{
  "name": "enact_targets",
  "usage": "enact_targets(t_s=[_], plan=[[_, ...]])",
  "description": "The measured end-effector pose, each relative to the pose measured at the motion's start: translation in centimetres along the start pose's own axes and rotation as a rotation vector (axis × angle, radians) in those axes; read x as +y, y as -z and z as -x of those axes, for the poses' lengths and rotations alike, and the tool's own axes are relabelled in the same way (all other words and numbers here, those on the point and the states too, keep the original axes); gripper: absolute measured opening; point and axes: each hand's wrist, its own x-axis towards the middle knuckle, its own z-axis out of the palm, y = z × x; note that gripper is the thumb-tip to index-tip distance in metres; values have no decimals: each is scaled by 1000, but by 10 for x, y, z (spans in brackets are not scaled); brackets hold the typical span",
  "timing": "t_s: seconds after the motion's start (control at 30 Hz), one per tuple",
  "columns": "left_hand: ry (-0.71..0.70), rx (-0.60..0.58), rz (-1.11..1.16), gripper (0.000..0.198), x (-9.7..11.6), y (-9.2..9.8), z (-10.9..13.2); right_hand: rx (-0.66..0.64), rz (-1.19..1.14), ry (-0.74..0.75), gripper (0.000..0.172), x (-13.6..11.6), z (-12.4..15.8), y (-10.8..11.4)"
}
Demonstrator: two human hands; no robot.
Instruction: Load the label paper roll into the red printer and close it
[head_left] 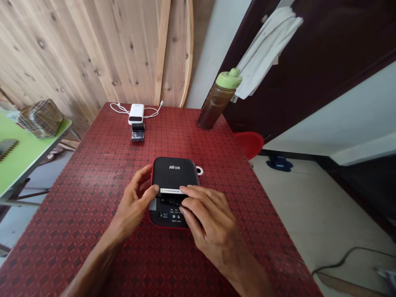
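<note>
A flat black device with a red rim [175, 177] lies on the red patterned table. White lettering marks its upper face, a white label strip crosses its middle, and a dark slot sits below that. Small buttons and a display show on its lower part. My left hand [131, 206] grips its left side, thumb on top by the label and fingers along the edge. At the slot's right end my right hand [213, 218] is closed, thumb and index finger pinching a thin black piece [171, 202]. Its longer fingers rest at the label's right end.
Farther back on the table [102, 173] are a white power bank [136, 112] with a white cable and a small black roll [137, 133]. A green-lidded bottle [218, 101] stands back right. A red stool [250, 144] is beyond the right edge, a green table [31, 152] on the left.
</note>
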Motion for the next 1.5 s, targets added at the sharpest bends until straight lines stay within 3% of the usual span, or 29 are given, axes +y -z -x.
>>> enact_targets(t_s=[0.17, 0.6, 0.77, 0.93, 1.13, 1.5], plan=[[0, -8, -26, 60, -1, -1, 2, -17, -21, -46, 31, -1, 2, 0], [-28, -6, -55, 61, -4, 3, 3, 38, -65, -109, 33, -5, 12, -3], [-13, 2, -23, 53, -8, 10, 18, 160, -53, -310, 35, -9, 38, 2], [34, -5, 0, 58, -9, 11, 27, 135, -96, -535, 43, -15, 62, -7], [18, 17, 46, 48, -13, 6, 27, 140, -130, -594, 46, -21, 69, -19], [103, 127, 147, 53, -8, -6, 29, 151, -120, -634, 47, -20, 71, -23]])
